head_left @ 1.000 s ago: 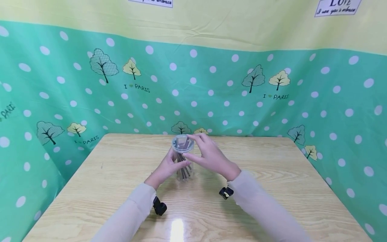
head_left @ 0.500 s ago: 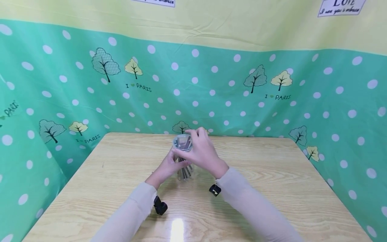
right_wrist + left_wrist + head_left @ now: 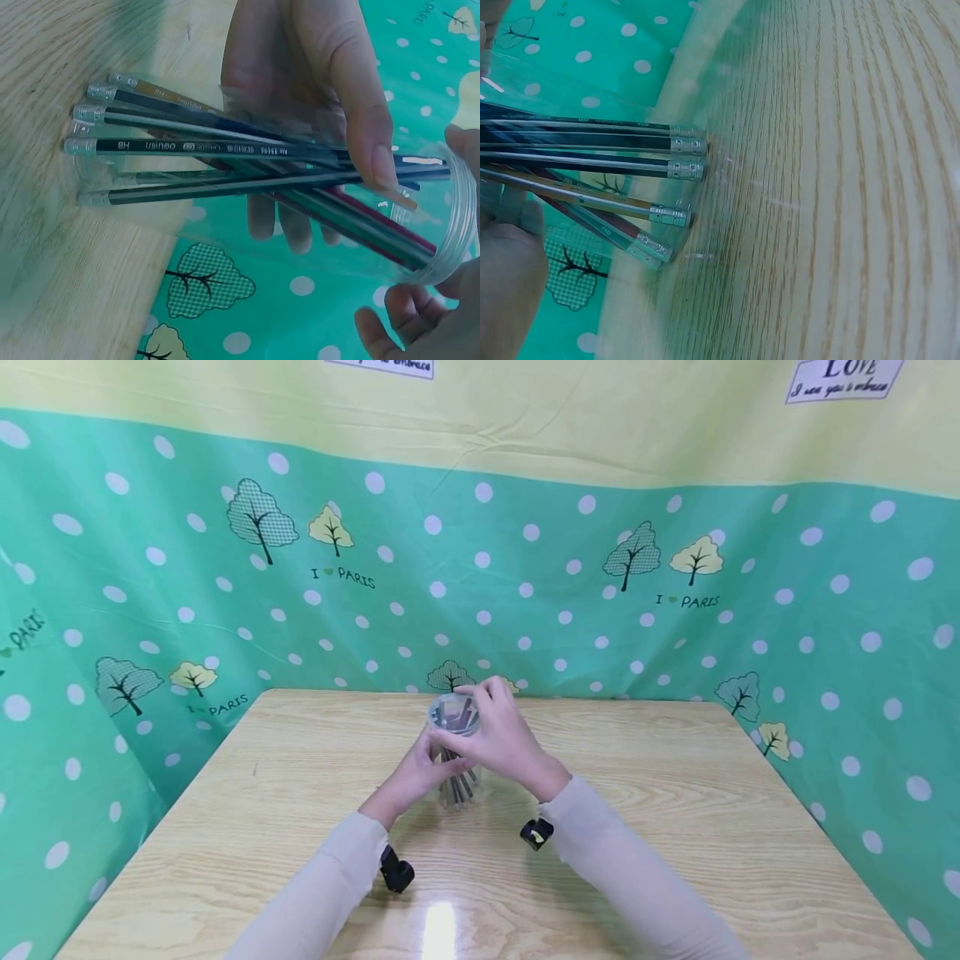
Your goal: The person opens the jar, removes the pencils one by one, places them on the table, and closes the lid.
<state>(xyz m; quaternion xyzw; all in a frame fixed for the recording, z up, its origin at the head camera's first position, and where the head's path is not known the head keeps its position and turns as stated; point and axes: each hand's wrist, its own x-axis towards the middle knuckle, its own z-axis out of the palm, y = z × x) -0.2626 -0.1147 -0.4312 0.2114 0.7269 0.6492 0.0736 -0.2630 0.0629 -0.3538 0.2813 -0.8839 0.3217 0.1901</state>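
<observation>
A clear plastic jar (image 3: 467, 800) stands upright near the back of the wooden table, holding several pencils (image 3: 187, 146). Their silver ferrules (image 3: 686, 169) are at the bottom of the jar. My left hand (image 3: 411, 778) grips the jar's body from the left, thumb in front; in the right wrist view this left hand (image 3: 330, 67) wraps the clear wall. On the jar's round, ridged clear top (image 3: 454, 217), my right hand (image 3: 504, 739) has its thumb at the near side and fingers at the far side. Part of the rim is hidden behind the right hand.
The wooden table (image 3: 315, 735) extends around the jar, with a light reflection near its front edge. Behind and beside it hangs a green and yellow printed cloth (image 3: 525, 560). Black wrist cameras (image 3: 537, 832) sit below both sleeves.
My right hand has moved left and closed its fingers around the jar's top, then stayed nearly still there. The left hand and the jar have hardly moved.
</observation>
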